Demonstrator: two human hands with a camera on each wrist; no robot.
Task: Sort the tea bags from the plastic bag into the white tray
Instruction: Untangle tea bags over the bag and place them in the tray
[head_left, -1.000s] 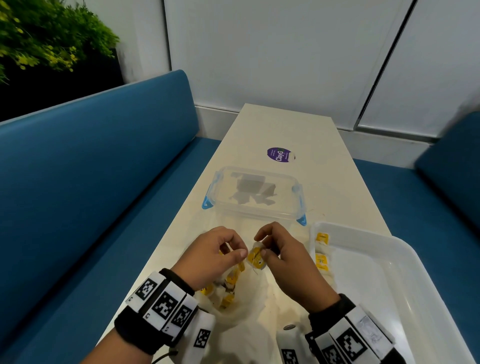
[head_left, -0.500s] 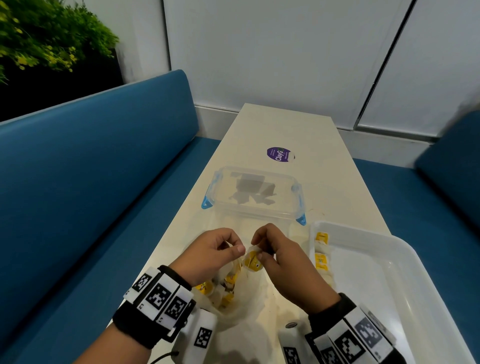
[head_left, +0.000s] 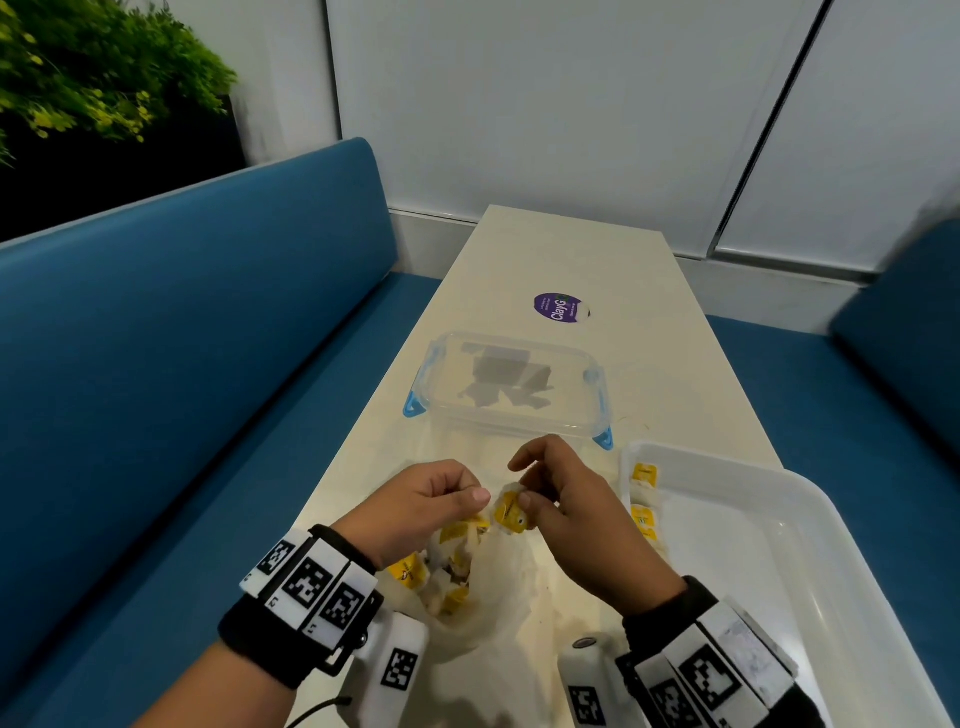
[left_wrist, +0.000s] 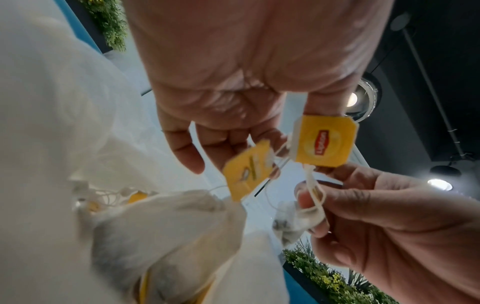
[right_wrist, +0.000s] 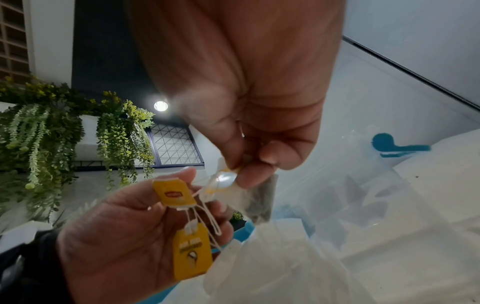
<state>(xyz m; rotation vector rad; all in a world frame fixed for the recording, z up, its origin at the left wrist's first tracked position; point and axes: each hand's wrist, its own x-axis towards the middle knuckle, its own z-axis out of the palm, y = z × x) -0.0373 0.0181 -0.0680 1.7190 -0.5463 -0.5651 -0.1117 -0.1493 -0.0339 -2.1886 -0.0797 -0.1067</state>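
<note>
Over the mouth of the clear plastic bag (head_left: 483, 597), which holds several tea bags with yellow tags, my two hands meet. My left hand (head_left: 480, 499) pinches a yellow tag (left_wrist: 324, 142) between thumb and finger. A second tag (left_wrist: 249, 166) hangs by its fingers. My right hand (head_left: 524, 493) pinches a tea bag (right_wrist: 249, 193) and its looped string (left_wrist: 315, 193). The strings run tangled between the two hands. The white tray (head_left: 810, 499) stands to the right with two tea bags (head_left: 644, 475) along its left wall.
A clear box with blue clips (head_left: 509, 389) stands just beyond my hands on the narrow white table (head_left: 675, 364). A purple sticker (head_left: 561, 308) lies farther back. Blue benches (head_left: 182, 389) flank the table on both sides.
Both hands have stayed over the plastic bag's mouth. The fingers have shifted a little on the tags and strings, and the right forefinger has lifted.
</note>
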